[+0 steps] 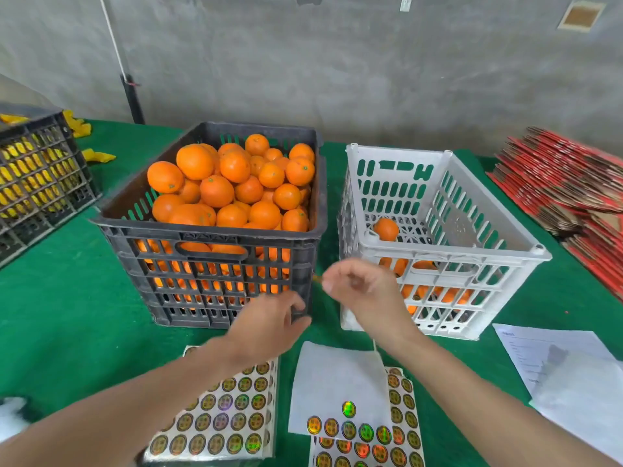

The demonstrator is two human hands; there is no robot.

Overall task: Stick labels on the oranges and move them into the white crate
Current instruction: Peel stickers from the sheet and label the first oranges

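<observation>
Your right hand (357,284) hovered before the white crate (472,251), fingers curled inward; blur hid whether they pinched anything. Your left hand (273,325) touched the black crate (215,291) with loosely bent fingers; oranges (232,183) filled that crate.

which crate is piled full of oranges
The middle black crate; the white crate beside it holds only a few, the far-left crate holds yellow things.

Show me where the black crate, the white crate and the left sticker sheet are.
black crate (215,234), head view, front rim above the handle.
white crate (478,259), head view, near rim.
left sticker sheet (219,423), head view, middle of the sheet.
</observation>
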